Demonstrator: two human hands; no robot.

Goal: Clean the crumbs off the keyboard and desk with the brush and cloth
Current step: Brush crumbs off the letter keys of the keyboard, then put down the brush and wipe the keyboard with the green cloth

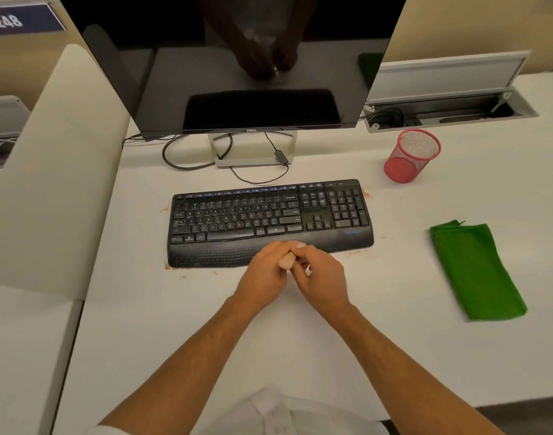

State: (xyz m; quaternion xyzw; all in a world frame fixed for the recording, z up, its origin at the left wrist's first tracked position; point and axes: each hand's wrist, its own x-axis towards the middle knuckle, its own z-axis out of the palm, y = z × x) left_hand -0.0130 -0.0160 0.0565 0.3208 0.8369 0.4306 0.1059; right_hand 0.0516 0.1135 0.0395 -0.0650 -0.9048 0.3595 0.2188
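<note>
both hands meet at the centre of the desk (174, 324), just at the 6 o'clock edge of the keyboard (268, 218). left hand (264, 276) and right hand (323, 277) are closed together around a small pale brush (286, 260), mostly hidden by the fingers. brown crumbs (166, 265) lie at the keyboard's corners, at 8, 10 and 2 o'clock. green cloth (476, 271) lies flat at 3 o'clock, well apart. red mesh cup (411, 157) stands at 1 o'clock; monitor (237, 58) at 12.
</note>
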